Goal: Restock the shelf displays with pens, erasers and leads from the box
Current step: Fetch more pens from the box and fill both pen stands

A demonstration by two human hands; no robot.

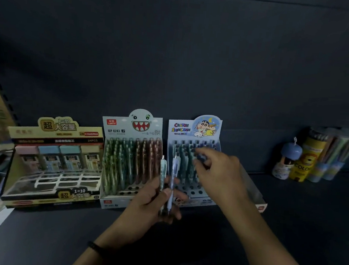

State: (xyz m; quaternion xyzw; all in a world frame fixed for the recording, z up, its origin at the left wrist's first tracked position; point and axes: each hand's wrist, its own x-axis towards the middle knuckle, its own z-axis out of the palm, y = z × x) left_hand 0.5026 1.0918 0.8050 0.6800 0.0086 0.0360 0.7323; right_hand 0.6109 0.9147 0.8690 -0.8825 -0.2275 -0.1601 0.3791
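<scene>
Okay, I see left hand (pixel 151 203) gripping spare pens (pixel 173 170) before Crayon Shin-chan display (pixel 182 131) as ready stock; right hand (pixel 218 173) over it, grip unclear.

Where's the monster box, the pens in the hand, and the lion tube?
monster box (pixel 140 123): head view, toothy face on its card.
pens (pixel 173 170): head view, the pale pen's upper barrel.
lion tube (pixel 307 160): head view, the lion picture.
</scene>
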